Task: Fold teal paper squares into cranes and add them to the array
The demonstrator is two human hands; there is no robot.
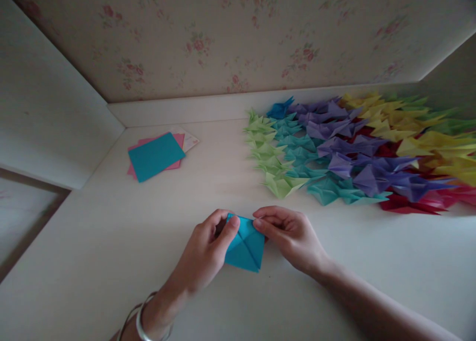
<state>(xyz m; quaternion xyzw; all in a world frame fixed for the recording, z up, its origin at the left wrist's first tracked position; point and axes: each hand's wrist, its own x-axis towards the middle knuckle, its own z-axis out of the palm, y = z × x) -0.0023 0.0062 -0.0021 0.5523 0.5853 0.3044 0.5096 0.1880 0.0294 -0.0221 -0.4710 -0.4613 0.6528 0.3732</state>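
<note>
A folded blue square of origami paper (pixel 246 247), with diagonal creases across its face, is held between both hands just above the white tabletop. My left hand (pixel 210 247) grips its upper left side, thumb on top and fingers behind. At the upper right corner, my right hand (pixel 292 237) pinches the edge between thumb and index finger. The other fingers of the right hand are curled, and the paper's back is hidden. Bracelets circle the left wrist.
Blue and pink paper sheets (pixel 156 156) lie stacked at the back left. Rows of folded paper cranes in light green, teal, purple (pixel 334 128), red and yellow cover the back right. One darker blue crane (pixel 279 109) sits by the wall. Floral wallpaper (pixel 208 38) rises behind.
</note>
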